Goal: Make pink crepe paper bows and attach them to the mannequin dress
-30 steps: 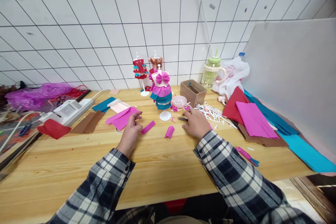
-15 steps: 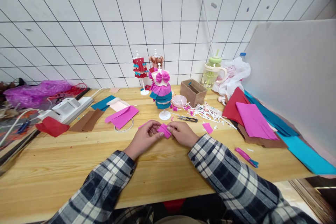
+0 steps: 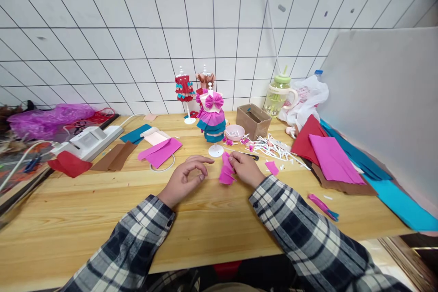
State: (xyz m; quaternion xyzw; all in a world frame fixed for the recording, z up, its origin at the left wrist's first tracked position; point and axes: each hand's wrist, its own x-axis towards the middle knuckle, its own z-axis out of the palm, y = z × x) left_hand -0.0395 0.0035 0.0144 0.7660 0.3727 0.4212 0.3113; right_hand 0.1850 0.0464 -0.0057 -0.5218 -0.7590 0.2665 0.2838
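At the frame's centre, the right hand (image 3: pixel 248 169) pinched a small crinkled magenta paper piece (image 3: pixel 226 174) between closed fingers (image 3: pixel 234 159); the left hand (image 3: pixel 185 181), centre-left, curved loosely open, empty.

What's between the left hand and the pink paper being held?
Just bare wooden tabletop shows between the left hand and the pink paper, in the head view.

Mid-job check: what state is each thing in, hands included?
Left hand: open, nothing visibly held
Right hand: pinching the pink paper strip
Pink paper strip: creased, held
Front dress form: upright
Red dress form: upright
Cardboard box: open-topped
Pink bowl: holding white bits
Straw bottle: lidded, upright
Black snips: partly hidden, opening unclear
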